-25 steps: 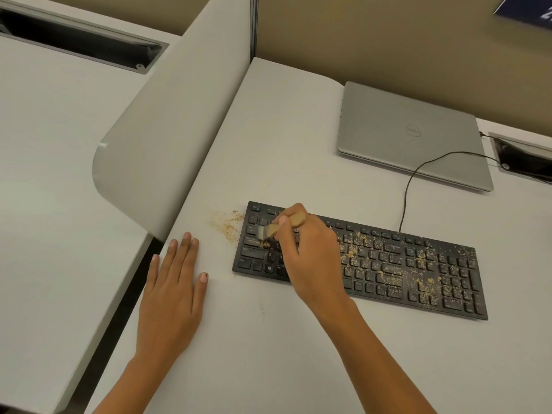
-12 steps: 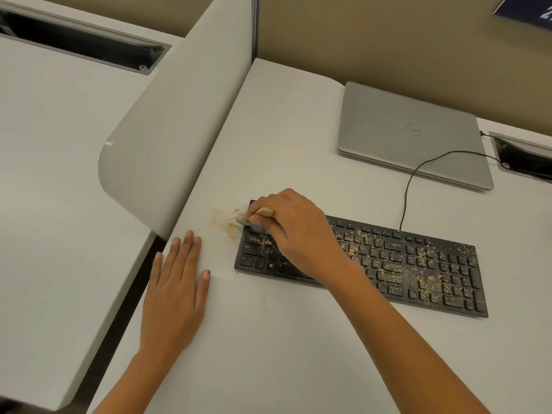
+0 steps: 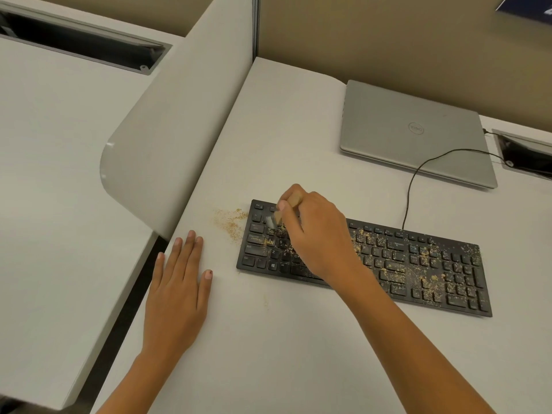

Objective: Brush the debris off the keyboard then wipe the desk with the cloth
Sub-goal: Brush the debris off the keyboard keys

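A black keyboard [image 3: 418, 264] lies across the white desk [image 3: 298, 339], with tan crumbs scattered over its middle and right keys. My right hand [image 3: 316, 234] grips a small wooden-handled brush [image 3: 276, 218] over the keyboard's upper left keys, bristles pointing down-left. A patch of brushed-off crumbs [image 3: 230, 221] lies on the desk just left of the keyboard. My left hand [image 3: 179, 288] rests flat on the desk near its left edge, fingers straight. No cloth is in view.
A closed silver laptop [image 3: 415, 132] sits at the back right. The keyboard's black cable [image 3: 418, 174] runs back to a cable slot [image 3: 522, 153]. A curved grey divider panel [image 3: 167, 130] rises along the desk's left side, with a neighbouring desk beyond.
My right hand swept the brush left to the keyboard's edge, then drew back right over the upper left keys. The left hand stayed flat in place.
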Action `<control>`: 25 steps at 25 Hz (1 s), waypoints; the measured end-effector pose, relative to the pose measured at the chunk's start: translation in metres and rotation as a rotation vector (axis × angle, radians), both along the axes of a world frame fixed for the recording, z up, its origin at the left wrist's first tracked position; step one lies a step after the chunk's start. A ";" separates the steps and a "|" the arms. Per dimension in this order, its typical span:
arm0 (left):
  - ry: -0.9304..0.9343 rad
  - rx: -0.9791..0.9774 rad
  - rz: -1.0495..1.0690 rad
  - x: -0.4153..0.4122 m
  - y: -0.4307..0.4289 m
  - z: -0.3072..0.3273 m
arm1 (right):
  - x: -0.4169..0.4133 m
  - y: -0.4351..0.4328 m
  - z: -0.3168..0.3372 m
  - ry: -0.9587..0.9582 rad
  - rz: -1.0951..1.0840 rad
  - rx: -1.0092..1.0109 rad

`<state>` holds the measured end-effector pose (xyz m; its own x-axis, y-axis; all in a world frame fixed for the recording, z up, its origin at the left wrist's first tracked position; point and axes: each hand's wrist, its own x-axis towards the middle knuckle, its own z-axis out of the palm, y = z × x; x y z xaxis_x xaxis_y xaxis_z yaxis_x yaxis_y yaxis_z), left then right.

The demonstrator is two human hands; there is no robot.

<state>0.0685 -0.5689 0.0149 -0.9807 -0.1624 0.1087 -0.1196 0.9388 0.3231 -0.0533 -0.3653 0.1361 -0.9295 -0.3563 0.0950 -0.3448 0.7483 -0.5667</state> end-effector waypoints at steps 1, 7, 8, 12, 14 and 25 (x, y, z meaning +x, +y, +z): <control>0.002 0.001 0.000 -0.001 0.000 0.001 | 0.001 -0.001 0.000 -0.022 -0.032 -0.050; -0.003 0.005 -0.002 0.000 0.000 0.000 | 0.008 -0.012 -0.001 -0.024 -0.046 0.010; -0.004 0.005 -0.002 -0.001 0.000 0.000 | 0.009 -0.012 -0.002 -0.023 -0.066 -0.006; -0.007 -0.001 -0.003 0.000 -0.001 0.000 | 0.013 -0.014 -0.001 -0.017 -0.071 -0.013; -0.006 0.001 -0.002 0.000 -0.001 -0.001 | 0.014 -0.014 -0.001 -0.038 -0.082 -0.026; -0.009 0.000 -0.001 0.000 -0.001 0.000 | 0.022 -0.013 -0.009 0.013 0.122 -0.062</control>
<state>0.0686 -0.5701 0.0148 -0.9818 -0.1617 0.0997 -0.1219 0.9387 0.3223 -0.0308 -0.3783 0.1270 -0.8784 -0.4594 0.1316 -0.4382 0.6644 -0.6054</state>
